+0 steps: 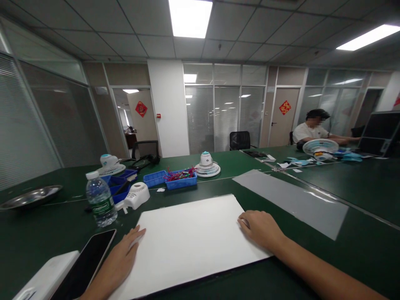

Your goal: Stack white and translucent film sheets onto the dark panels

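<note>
A large white sheet (193, 237) lies flat on the green table in front of me. My left hand (121, 256) rests on its left edge, fingers stretched out and thumb apart, holding nothing. At the right edge, my right hand (262, 229) lies on the sheet with its fingers curled in loosely; I see no object in it. Beside my left forearm are a dark-screened phone (89, 260) and a white flat box (46, 277). A clear water bottle (101, 202) stands beyond the phone.
Behind the sheet are a white plastic housing (137, 195), blue trays (154, 178), one holding coloured wires (181, 174), and a white fan part (206, 164). A metal dish (31, 198) sits left. A grey translucent sheet (290, 204) lies right. A person (312, 129) sits far right.
</note>
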